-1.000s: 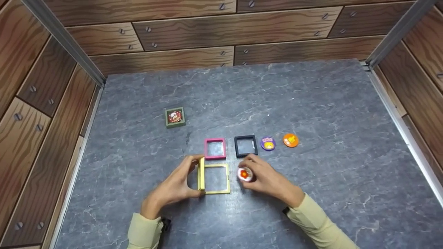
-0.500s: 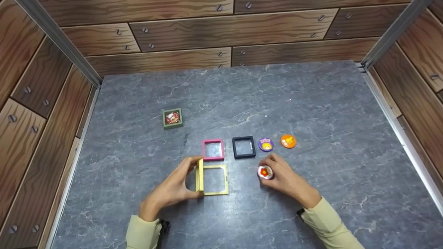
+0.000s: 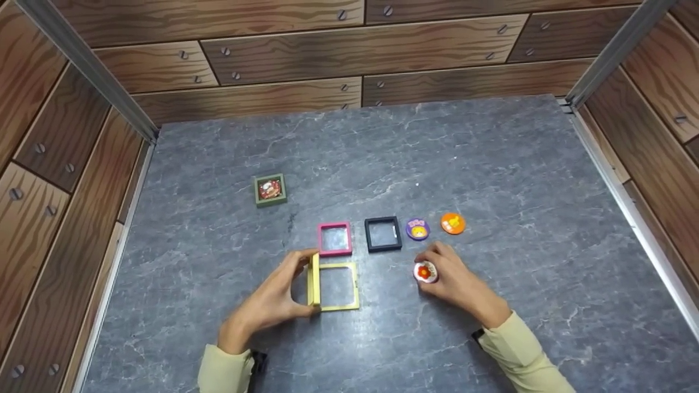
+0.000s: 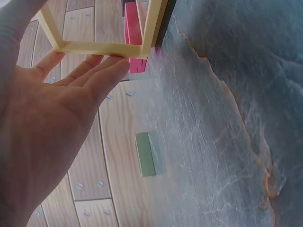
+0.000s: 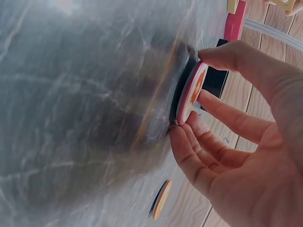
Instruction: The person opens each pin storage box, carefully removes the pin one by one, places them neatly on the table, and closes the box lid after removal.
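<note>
My left hand (image 3: 267, 297) grips the raised half of a hinged yellow display frame (image 3: 314, 279) by its near and far edges, thumb near me. The other half, a see-through window in a yellow rim (image 3: 356, 286), lies flat on the table. My right hand (image 3: 457, 285) pinches a round badge (image 3: 425, 272) with a red flower on white, thumb on one side and fingers on the other. In the right wrist view the badge's pink edge (image 5: 185, 94) is tilted close over the tabletop.
Beyond the yellow frame lie a pink frame (image 3: 335, 252) and a black frame (image 3: 384, 249). To their right are a purple badge (image 3: 418, 230) and an orange badge (image 3: 452, 223). Farther back left, a green frame (image 3: 271, 203) holds a red badge (image 3: 270, 189). Wood-patterned walls (image 3: 284, 54) enclose the table.
My right hand has carried the flower badge rightward, away from the yellow frame, slowing over the last half second. The left hand keeps its grip on the raised half.
</note>
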`<act>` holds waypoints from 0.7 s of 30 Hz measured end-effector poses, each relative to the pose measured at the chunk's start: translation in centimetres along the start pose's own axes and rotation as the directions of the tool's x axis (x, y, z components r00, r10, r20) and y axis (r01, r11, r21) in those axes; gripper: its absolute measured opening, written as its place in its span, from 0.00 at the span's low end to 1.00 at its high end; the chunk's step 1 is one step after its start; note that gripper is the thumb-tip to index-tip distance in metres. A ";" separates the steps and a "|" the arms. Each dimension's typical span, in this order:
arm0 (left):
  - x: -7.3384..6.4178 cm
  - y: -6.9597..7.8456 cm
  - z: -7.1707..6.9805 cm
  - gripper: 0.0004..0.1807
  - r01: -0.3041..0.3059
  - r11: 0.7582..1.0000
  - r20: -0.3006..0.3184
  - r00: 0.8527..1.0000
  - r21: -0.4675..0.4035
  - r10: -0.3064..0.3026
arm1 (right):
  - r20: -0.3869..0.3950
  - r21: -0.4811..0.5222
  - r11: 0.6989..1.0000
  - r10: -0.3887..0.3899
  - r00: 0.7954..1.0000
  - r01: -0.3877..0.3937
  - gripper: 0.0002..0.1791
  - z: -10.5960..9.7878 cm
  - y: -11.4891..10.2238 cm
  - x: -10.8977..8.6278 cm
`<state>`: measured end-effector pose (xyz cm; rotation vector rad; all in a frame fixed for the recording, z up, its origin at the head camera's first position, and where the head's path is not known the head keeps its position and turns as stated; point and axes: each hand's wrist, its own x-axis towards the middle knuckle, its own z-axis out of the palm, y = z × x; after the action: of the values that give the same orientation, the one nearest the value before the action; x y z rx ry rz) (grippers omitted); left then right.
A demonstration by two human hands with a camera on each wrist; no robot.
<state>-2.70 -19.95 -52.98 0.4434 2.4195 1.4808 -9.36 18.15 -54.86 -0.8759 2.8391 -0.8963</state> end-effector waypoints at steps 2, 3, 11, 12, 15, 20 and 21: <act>-0.1 0.0 0.0 0.59 0.003 1.000 -0.002 1.000 0.005 -0.003 | -0.001 0.004 1.000 -0.004 1.000 0.004 0.20 0.1 0.0 -0.1; -0.1 0.0 0.0 0.59 0.004 1.000 -0.002 1.000 0.006 -0.004 | -0.006 0.004 1.000 -0.008 1.000 0.008 0.20 0.1 0.0 -0.1; 0.0 -0.2 0.1 0.60 -0.024 0.999 -0.007 1.000 0.037 0.025 | -0.043 0.003 1.000 -0.005 0.999 0.006 0.21 0.3 0.2 -0.4; 0.0 -0.2 0.2 0.60 -0.019 0.999 -0.008 1.000 0.043 0.019 | -0.041 0.004 1.000 -0.004 0.999 0.004 0.21 0.3 0.2 -0.4; 0.0 -0.3 0.2 0.60 -0.009 0.998 -0.011 1.000 0.058 0.010 | -0.031 0.013 1.000 0.009 0.999 -0.009 0.21 0.3 0.3 -0.5; 0.0 -0.4 0.4 0.62 -0.016 0.999 -0.029 0.999 0.046 0.017 | -0.038 0.031 0.998 0.056 0.998 -0.055 0.22 0.2 0.2 -0.7; 0.0 -0.5 0.5 0.63 -0.014 0.999 -0.032 0.999 0.038 0.015 | -0.050 0.034 0.997 0.069 0.996 -0.067 0.21 0.1 0.1 -0.8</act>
<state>-2.55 -19.77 -53.61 0.4491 2.4780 1.4616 -8.72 18.58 -55.11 -0.7593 2.8690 -0.9666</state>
